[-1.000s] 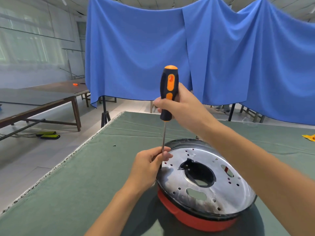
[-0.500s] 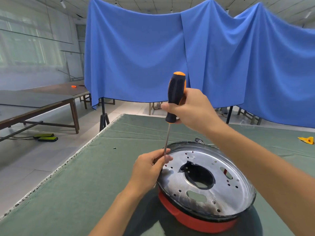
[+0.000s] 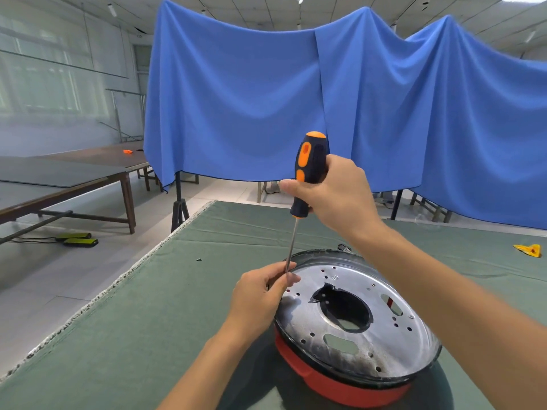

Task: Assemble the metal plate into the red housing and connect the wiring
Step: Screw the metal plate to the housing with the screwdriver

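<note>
Gripping upright screwdriver [image 3: 307, 173], right hand [image 3: 334, 193] above, left hand [image 3: 260, 297] pinching shaft.

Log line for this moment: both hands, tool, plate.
right hand grips screwdriver handle | left hand pinches shaft low at plate edge | metal plate seated on red housing | tip hidden

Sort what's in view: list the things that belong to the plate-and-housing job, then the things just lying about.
In the job:
metal plate
red housing
screwdriver, right hand gripping the handle, left hand pinching the shaft low down

Lying about:
yellow object on the green table cover
small dark bit
orange item on the far table
</note>
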Available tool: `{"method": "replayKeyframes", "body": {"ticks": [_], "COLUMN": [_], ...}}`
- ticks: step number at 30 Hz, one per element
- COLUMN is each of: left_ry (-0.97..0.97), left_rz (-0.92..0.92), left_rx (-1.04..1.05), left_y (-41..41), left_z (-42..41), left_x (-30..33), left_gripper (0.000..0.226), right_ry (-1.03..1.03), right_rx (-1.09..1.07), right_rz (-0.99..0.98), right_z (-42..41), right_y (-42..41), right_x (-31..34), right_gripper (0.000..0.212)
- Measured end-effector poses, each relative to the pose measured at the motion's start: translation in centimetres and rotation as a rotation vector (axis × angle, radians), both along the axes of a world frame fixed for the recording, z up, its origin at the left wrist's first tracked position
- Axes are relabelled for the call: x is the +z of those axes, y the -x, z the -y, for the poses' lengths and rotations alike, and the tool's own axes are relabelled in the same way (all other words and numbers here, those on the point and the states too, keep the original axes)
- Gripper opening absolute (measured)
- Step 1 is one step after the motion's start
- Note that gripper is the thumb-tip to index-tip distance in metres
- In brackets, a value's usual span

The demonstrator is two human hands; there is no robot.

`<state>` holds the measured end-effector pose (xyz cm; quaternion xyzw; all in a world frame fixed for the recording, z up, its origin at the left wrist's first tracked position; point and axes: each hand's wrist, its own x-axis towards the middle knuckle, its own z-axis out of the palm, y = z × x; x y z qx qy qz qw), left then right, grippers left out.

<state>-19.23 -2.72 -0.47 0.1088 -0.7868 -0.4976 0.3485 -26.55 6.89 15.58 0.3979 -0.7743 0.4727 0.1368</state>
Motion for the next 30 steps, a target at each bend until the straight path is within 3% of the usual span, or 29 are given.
{"method": "replayKeyframes", "body": {"ticks": [2,7,13,15,20,26,30], "left_ry": [-0.016,-0.076,-0.115,-0.130,-0.121,-0.131,-0.169], "left_rz": [0.001,0.009,-0.004,-0.004,0.000,-0.011,-0.013], "left_rx": [-0.005,-0.035,-0.060,-0.062,-0.060,-0.042,-0.042], "left_y": [-0.2,-0.2,0.0,0.0,0.1,0.2,0.1], "left_z": [0.0,0.1,0.0,0.1,0.3,0.0,0.1], "left_x": [0.0,0.1,-0.1,-0.2,-0.3,-0.4,-0.6], "left_gripper": [0.023,0.015,0.018,0.018,0.018,0.017,0.025], "right_ry": [0.007,-0.036,0.045,0.002,-0.057,0.042,0.004], "right_rx": [0.006,0.363,0.030,0.043,0.323,0.003,0.024], "right_rz": [-0.010,0.225,0.001,-0.047,0.156,-0.026,-0.042], "right_z": [0.1,-0.4,0.2,0.3,-0.2,0.2,0.4], "right_y": [-0.4,-0.1,-0.2,-0.5,-0.4,-0.6,-1.1], "right_x": [0.0,0.3,-0.6,-0.6,0.0,-1.0,-1.0], "right_gripper": [0.038,0.015,0.040,0.040,0.023,0.037,0.039]}}
